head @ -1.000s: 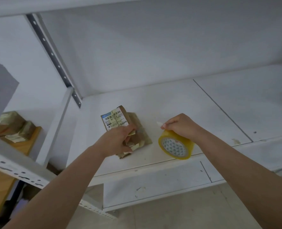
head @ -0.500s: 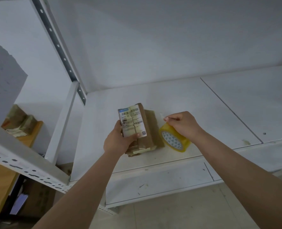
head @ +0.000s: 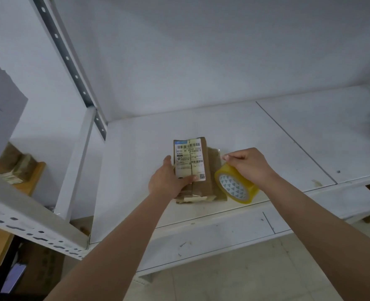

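Parcel [head: 190,164] — small, brown, taped along its seams, with a white barcode label [head: 190,153] across its face — stands tilted up near the front edge of the white shelf [head: 266,135], a little left of its middle. Far left, past the shelf's post [head: 75,170], other brown packs [head: 16,164] sit on a wooden bench [head: 38,172]. The left hand [head: 168,183] grips the parcel from its left side, thumb up along the edge and fingers [head: 187,178] curled across the lower label, propping it up. Behind it more brown wrapping lies flat on the shelf; whether that is a second pack or part of the same one I cannot tell. Just right of that, the yellow tape [head: 237,185] stands on edge, and the right hand [head: 250,164] holds it from above, fingers curled over the roll, thumb and forefinger pinched as if on the free end, which is too clear to see. The step looks like readying to tape: next, the end must be drawn out and laid on a seam while the left hand steadies the parcel.
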{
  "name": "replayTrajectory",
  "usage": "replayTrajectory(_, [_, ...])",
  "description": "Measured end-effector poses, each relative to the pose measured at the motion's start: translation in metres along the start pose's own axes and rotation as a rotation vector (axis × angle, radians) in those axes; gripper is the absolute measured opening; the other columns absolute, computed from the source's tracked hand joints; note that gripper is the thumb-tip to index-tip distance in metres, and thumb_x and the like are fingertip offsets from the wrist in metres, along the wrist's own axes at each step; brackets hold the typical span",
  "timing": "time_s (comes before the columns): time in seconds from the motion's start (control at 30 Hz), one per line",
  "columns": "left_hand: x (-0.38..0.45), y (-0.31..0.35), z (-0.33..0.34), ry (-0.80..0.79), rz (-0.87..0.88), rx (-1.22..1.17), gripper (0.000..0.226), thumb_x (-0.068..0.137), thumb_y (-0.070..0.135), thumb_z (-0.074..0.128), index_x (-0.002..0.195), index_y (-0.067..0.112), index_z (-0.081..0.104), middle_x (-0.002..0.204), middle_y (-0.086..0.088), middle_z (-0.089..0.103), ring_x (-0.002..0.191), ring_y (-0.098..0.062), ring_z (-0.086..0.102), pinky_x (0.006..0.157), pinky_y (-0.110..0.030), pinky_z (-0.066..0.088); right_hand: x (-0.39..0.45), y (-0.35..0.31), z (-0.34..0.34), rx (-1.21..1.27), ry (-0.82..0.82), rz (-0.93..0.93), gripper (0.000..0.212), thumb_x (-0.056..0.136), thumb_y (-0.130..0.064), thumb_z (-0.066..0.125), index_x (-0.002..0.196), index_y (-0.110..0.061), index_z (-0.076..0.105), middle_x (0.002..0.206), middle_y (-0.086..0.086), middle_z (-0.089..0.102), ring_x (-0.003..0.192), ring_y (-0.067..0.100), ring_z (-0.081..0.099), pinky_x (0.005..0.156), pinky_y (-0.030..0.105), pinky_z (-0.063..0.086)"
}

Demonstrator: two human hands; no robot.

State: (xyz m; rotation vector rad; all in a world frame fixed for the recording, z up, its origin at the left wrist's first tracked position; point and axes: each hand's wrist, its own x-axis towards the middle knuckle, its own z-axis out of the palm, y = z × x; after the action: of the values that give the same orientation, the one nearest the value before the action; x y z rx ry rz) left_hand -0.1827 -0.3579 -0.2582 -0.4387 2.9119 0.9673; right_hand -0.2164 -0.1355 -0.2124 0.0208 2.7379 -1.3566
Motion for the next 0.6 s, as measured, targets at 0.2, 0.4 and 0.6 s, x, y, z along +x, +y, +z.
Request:
replayTrajectory(0.2, [-0.006, -0.002, -0.02, 0.24, 0.116, -0.014, 0.065, 0.084, 0.06, 0.062, 0.134, 0.02, 0.052, 0.133, -0.001, 0.053, 0.108, -0.023, 0.061, 0.085, -0.03, 0.046, -0.009, -0.008, -0.014, 0.021, -0.043, -0.039, 0.018, 0.09, -0.032, 0.067, 0.102, -0.024, 0.077, 0.094, -0.011, 0.068, 0.086, 0.004, 0.062, 0.078, 0.021, 0.045])
replayTrajectory(0.4, [-0.027, 0.062, -0.023, 0.034, 0.173, -0.489, 0.04, 0.078, 0.068, 0.061, 0.066, 0.03, 0.058, 0.058, 0.019, 0.06, 0.054, 0.007, 0.056, 0.057, -0.017, 0.04, -0.017, -0.029, -0.025, 0.035, -0.101, -0.092, 0.012, 0.09, -0.031, 0.067, 0.093, -0.03, 0.078, 0.089, -0.013, 0.072, 0.081, 0.0, 0.064, 0.072, 0.02, 0.05])
replayTrajectory(0.6, [-0.031, 0.087, -0.015, 0.016, 0.203, -0.573, 0.04, 0.084, 0.05, 0.069, 0.056, 0.027, 0.052, 0.042, 0.018, 0.048, 0.05, -0.005, 0.047, 0.06, -0.028, 0.042, -0.026, -0.042, -0.03, 0.081, -0.152, -0.119, 0.018, 0.089, -0.031, 0.068, 0.073, -0.03, 0.077, 0.075, -0.002, 0.074, 0.072, 0.013, 0.07, 0.07, 0.028, 0.054])
